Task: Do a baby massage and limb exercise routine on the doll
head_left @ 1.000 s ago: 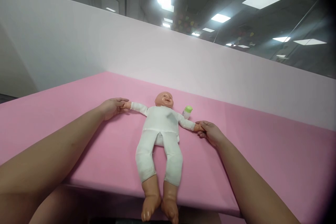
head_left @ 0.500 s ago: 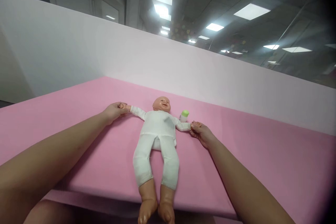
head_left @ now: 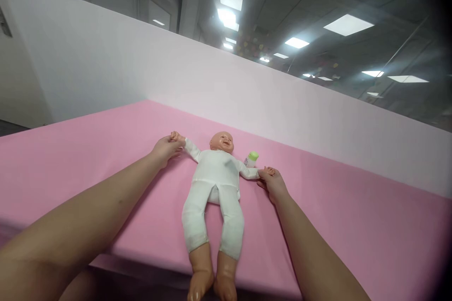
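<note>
squarely between the two arms lay the doll (head_left: 216, 183), on its back on the pink surface (head_left: 353, 225), dressed in a white suit. its long axis ran from the head at the far end toward the person, and its bare feet hung past the near edge of the surface. its arms were spread out to either side, so each small hand lay directly ahead of one of the person's own. the left hand (head_left: 165, 149) was closed lightly around the doll's hand on that side, raised a little off the surface and angled toward the far wall. the right hand (head_left: 272, 184) was curled around the doll's other hand, low and close to the surface, the fingers wrapped rather than flat. both hands seemed about equally near the doll's body, each at the end of a stretched sleeve. just beyond the doll's arm on the right side stood a small bottle (head_left: 251, 158) with a green cap, near the right hand but not touching it as far as could be told. the pale wall (head_left: 282, 103) rose at the far edge, leaving some room beyond the doll's head. open pink surface stretched wide to the left and to the right.
</note>
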`<state>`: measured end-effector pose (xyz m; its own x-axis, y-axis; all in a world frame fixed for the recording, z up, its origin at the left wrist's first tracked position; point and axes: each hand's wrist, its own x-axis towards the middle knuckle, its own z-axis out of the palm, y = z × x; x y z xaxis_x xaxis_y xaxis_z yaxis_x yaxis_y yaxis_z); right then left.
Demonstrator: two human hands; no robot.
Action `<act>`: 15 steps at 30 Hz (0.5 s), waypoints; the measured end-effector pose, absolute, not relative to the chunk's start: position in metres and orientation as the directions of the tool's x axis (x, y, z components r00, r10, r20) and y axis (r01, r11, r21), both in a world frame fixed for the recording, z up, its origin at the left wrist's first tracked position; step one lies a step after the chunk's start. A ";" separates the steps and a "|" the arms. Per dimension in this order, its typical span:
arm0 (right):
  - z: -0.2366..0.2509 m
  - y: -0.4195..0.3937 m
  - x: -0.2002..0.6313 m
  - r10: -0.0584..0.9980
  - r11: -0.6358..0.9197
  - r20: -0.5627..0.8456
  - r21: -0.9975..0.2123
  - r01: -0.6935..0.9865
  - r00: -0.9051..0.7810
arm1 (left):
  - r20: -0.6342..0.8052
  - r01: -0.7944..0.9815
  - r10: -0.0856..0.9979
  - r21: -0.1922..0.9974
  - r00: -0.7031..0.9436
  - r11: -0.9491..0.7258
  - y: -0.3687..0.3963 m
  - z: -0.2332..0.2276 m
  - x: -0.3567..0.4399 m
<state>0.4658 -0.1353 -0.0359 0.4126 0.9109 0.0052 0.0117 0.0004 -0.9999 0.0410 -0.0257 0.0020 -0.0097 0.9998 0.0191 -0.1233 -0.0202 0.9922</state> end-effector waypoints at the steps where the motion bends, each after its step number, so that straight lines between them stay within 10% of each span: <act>1: -0.035 -0.136 0.467 0.892 0.011 0.015 -1.000 0.012 0.452 | -0.013 -0.144 1.000 0.990 -0.014 0.011 -0.028 0.004 0.044; 8: -0.012 -0.156 0.433 0.717 0.235 0.496 -0.833 0.501 0.490 | 0.217 -0.052 0.976 0.975 -0.005 -0.217 -0.052 0.021 0.065; 15: -0.001 -0.176 0.377 0.712 0.588 0.663 -0.384 0.712 -0.230 | 0.479 0.481 0.768 0.600 0.424 -0.640 -0.101 0.033 0.096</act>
